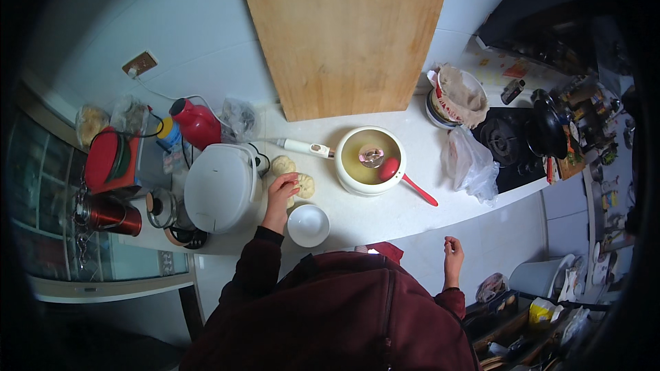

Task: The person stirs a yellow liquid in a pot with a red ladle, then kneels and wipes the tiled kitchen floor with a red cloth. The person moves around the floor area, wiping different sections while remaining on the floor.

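Observation:
My left hand (282, 191) is over several pale steamed buns (306, 186) on the white counter; its fingertips reach the buns, and whether they grip one is unclear. Just below the hand stands an empty white bowl (308, 225) near the counter's front edge. To the right sits a cream electric pot (370, 188) with a long handle and a glass lid on it. A red spoon (422, 191) lies at the pot's right rim, its handle pointing down to the counter. My right hand (454, 256) hangs in front of the counter, away from everything, fingers slightly bent, holding nothing visible.
A white lidded appliance (219, 188) stands left of the buns, with a red kettle (198, 122) behind. A wooden board (345, 36) leans on the wall. Rightward are stacked bowls (438, 111), a plastic bag (468, 162) and a black gas stove (497, 139). A cord crosses behind the appliance.

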